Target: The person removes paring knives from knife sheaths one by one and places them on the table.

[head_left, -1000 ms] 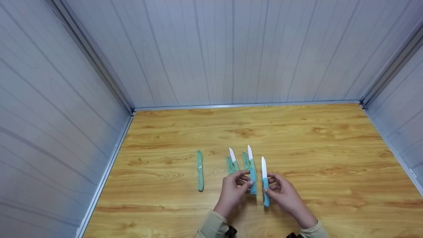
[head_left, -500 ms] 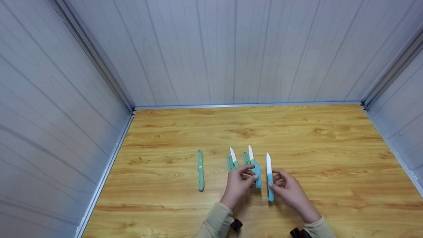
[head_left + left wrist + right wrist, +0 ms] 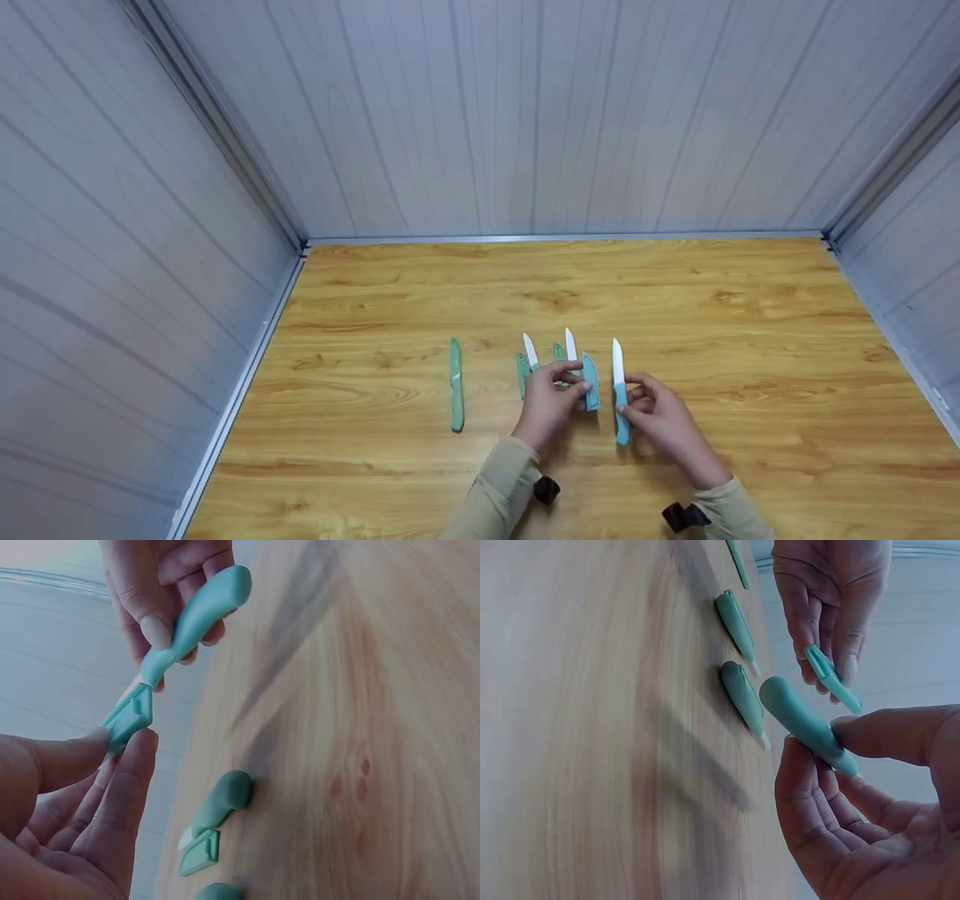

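Between thumb and fingers, my left hand (image 3: 549, 401) pinches a light-blue knife sheath (image 3: 591, 382). My right hand (image 3: 658, 411) grips a paring knife by its blue handle (image 3: 622, 420), white blade pointing away from me. A small gap separates sheath and knife in the head view. The right wrist view shows the rounded handle (image 3: 802, 720) in my right fingers, with the sheath (image 3: 832, 681) just beyond. Beyond my left hand lie two green-handled knives with bare white blades (image 3: 571, 343), each beside its green sheath (image 3: 522, 369); my left hand partly hides them.
A green knife in its sheath (image 3: 456, 390) lies apart on the left. Everything rests on a wood-grain tabletop (image 3: 360, 465). Pale panel walls (image 3: 480, 120) enclose the back and both sides.
Both hands have moved forward and a little to the right, carrying the blue sheath and the knife. The green knives on the table have stayed in place.
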A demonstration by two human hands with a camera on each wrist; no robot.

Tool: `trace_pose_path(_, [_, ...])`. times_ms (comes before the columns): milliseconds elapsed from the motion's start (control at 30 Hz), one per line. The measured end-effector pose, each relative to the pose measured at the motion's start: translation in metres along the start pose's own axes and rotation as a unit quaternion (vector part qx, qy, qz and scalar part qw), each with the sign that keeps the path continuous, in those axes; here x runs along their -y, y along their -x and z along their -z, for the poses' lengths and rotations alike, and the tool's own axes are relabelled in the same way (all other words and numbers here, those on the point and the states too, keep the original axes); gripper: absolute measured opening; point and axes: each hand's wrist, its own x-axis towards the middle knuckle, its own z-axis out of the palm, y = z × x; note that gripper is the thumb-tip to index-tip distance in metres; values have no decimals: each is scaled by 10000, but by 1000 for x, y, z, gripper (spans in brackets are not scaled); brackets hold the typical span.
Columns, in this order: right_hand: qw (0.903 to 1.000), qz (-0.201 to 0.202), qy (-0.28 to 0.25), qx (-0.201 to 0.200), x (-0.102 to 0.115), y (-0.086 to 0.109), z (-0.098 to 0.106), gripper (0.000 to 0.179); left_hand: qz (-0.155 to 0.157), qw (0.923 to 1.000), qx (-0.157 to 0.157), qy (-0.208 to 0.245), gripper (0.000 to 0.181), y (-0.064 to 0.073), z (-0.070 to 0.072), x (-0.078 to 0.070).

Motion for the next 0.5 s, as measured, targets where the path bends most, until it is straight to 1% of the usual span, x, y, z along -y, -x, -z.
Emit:
trace_pose_path(100, [9999,77,-120,19,-1,-3,1,44,64,10000,-12,-61,26,-5,0,0])
trace_pose_path(233, [9996,75,-267,86,-3,-8,1,43,18,9997,9,-237,26,-11,1,-1])
trace_pose_path(300, [9994,13,-328,129,-4,-11,2,43,-16,9994,7,-341,26,-14,1,-1])
trace_pose_path(500, [9992,-259,-264,167,-7,-19,2,46,140,9993,-14,-353,22,-21,0,0])
